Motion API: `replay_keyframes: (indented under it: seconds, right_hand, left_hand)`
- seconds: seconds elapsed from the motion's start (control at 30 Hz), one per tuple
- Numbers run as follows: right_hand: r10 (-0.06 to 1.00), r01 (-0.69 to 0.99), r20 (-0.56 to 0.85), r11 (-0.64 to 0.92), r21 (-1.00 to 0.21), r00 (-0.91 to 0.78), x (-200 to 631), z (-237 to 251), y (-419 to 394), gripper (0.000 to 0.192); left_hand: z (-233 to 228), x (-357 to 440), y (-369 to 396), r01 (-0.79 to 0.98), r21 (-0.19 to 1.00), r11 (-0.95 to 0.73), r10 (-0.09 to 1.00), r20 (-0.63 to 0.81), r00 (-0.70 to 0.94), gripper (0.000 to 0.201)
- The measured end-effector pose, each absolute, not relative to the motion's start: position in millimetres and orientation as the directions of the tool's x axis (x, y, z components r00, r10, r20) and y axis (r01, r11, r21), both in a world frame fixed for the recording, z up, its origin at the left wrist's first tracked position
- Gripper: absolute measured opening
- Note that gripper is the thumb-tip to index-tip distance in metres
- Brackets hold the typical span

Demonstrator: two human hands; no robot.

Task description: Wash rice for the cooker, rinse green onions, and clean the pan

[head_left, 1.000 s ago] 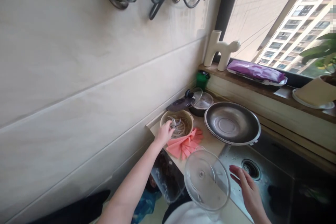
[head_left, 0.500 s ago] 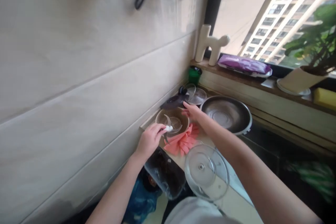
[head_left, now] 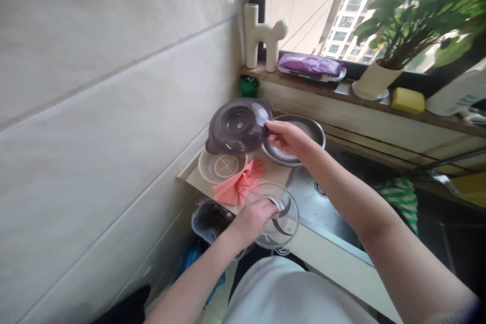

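My right hand (head_left: 286, 136) grips the rim of a dark translucent lid (head_left: 231, 129) with a tab at its side, raised above a beige strainer basket (head_left: 224, 167). Closed on a chopper blade (head_left: 283, 226), my left hand (head_left: 256, 217) is at a clear glass bowl (head_left: 294, 202) close to my body. The curved metal blades show within the bowl's outline; I cannot tell whether they touch its bottom. A pink cloth (head_left: 241, 182) lies between basket and bowl. My fingers hide the blade's white hub.
A metal basin (head_left: 317, 149) stands behind my right hand, beside the sink (head_left: 311, 207). Below the counter's left edge is a bin with a plastic liner (head_left: 207, 223). The sill holds a potted plant (head_left: 379, 78), yellow sponge (head_left: 408, 100), purple pack (head_left: 311, 65) and white figurine (head_left: 261, 33).
My left hand has carried the chopper blade from above the strainer basket to the glass bowl. My right hand has lifted the dark lid off the back corner. The view has shifted right.
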State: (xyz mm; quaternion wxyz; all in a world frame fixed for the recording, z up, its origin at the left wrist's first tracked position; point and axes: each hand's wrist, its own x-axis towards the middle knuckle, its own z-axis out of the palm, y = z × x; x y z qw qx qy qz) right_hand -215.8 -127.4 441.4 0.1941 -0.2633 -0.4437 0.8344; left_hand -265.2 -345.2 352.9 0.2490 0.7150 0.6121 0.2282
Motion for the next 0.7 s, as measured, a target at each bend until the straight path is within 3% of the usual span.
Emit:
replay_keyframes:
  seconds: [0.1,0.23,0.33,0.53,0.7]
  right_hand:
    - [0.639,-0.14,-0.247,-0.492,-0.859,-0.729,-125,443,-142,0.015]
    - [0.694,-0.178,-0.292,-0.52,-0.836,-0.658,-28,418,-163,0.027]
    - [0.738,-0.196,-0.349,-0.541,-0.818,-0.578,20,389,-173,0.029]
    - [0.882,-0.372,-0.334,-0.448,-0.813,-0.331,67,332,-161,0.035]
    - [0.855,-0.511,-0.418,-0.518,-0.686,-0.306,72,308,-154,0.036]
  left_hand:
    - [321,-261,-333,0.804,0.591,-0.074,0.991,-0.048,0.126,0.021]
    - [298,-261,-327,0.861,0.507,0.033,0.988,-0.145,0.047,0.018]
    - [294,-264,-328,0.846,0.533,0.021,0.993,-0.108,0.043,0.016]
    - [293,-266,-329,0.856,0.513,-0.07,0.994,-0.036,0.103,0.014]
    - [287,-262,-327,0.856,0.514,-0.054,0.992,-0.07,0.105,0.013]
